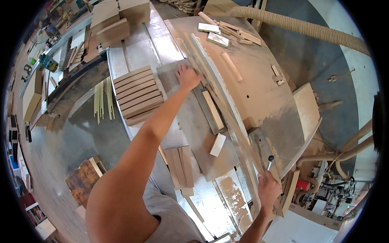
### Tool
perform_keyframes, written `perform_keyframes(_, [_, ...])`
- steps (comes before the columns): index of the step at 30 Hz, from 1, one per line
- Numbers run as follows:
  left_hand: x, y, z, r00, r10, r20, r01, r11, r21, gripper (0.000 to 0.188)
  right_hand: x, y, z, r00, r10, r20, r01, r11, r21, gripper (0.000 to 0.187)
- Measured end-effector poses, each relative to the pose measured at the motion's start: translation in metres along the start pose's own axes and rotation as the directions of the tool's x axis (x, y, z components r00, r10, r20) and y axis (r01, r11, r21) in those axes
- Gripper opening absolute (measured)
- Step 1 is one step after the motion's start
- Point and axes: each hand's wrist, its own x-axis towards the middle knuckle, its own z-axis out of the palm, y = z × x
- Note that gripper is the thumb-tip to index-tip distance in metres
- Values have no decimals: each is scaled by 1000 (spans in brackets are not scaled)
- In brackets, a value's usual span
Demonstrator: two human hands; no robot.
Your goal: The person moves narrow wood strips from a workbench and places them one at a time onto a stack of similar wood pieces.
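On a metal saw table (166,38), the left hand (188,77), fingers apart, rests palm-down on the far end of a flat grey panel (187,121), beside a long fence (231,108). The right hand (268,189) curls near a lever (270,163) (black-knobbed); I cannot tell whether it grips anything. Wooden slats (137,94) lie left of the panel.

Black lever knob (271,158); tan hose (300,26); mottled brown panel (83,182).
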Motion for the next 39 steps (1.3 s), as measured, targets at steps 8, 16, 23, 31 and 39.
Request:
perform_keyframes(8, [62,-22,28,981,-78,-175,103,985,139,64,-9,-22,5,995,48,-83,-34,987,156,23])
perform_keyframes(16, [81,-4,-11,968,-248,31,242,962,129,49,-141,26,9,885,466,16,-430,802,416,10])
perform_keyframes(23, [40,-3,16,971,140,-193,-233,724,-649,21,-264,53,64,809,579,-98,-481,749,455,21])
perform_keyframes(31, [-182,37,51,636,556,536,-432,831,-350,30,-337,34,57,760,650,-8,-476,565,674,28])
perform_keyframes(39, [-280,90,51,626,626,466,-742,662,108,27,-407,38,68,692,722,1,-494,472,730,21])
